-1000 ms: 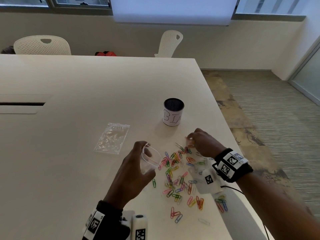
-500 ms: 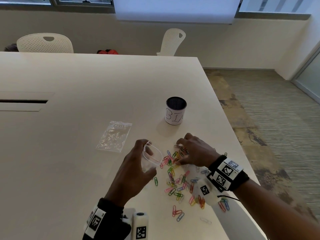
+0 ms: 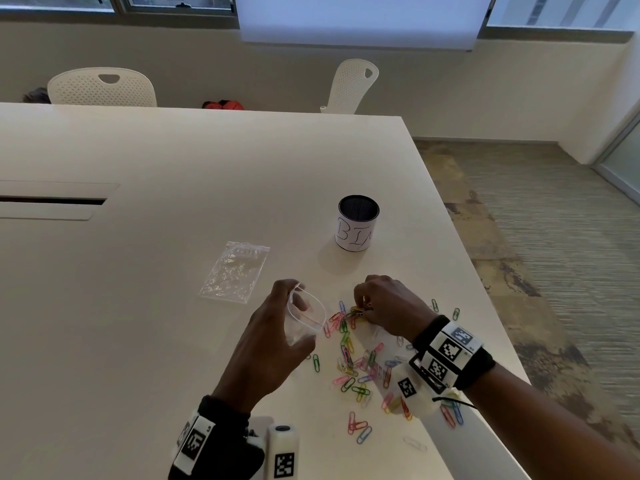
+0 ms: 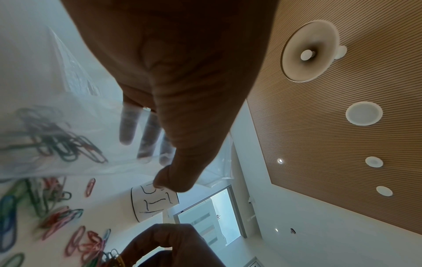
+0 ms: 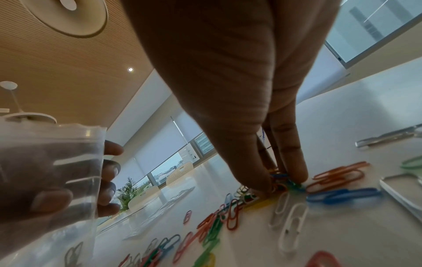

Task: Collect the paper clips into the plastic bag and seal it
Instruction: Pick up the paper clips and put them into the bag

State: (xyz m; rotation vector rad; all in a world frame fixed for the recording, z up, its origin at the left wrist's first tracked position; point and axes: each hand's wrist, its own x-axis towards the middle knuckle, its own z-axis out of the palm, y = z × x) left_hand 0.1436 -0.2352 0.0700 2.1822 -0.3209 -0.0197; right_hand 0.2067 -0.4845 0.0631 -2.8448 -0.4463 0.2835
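My left hand (image 3: 273,336) holds a clear plastic bag (image 3: 304,318) upright above the white table (image 3: 156,271), its mouth spread open toward the right. In the left wrist view the bag (image 4: 68,108) has several clips lying in it. Coloured paper clips (image 3: 356,375) lie scattered on the table between my hands. My right hand (image 3: 384,306) reaches down just right of the bag's mouth, and its fingertips (image 5: 294,173) pinch a small bunch of clips (image 5: 283,182) against the table.
A second clear bag (image 3: 235,271) lies flat to the left of my hands. A round tin labelled BIN (image 3: 356,228) stands behind the clips. The table's right edge (image 3: 485,306) runs close to my right wrist. Two white chairs (image 3: 102,88) stand at the far side.
My right hand has moved left from the far side of the pile toward the bag's mouth and gathered a bunch of clips. The left hand keeps the bag in place.
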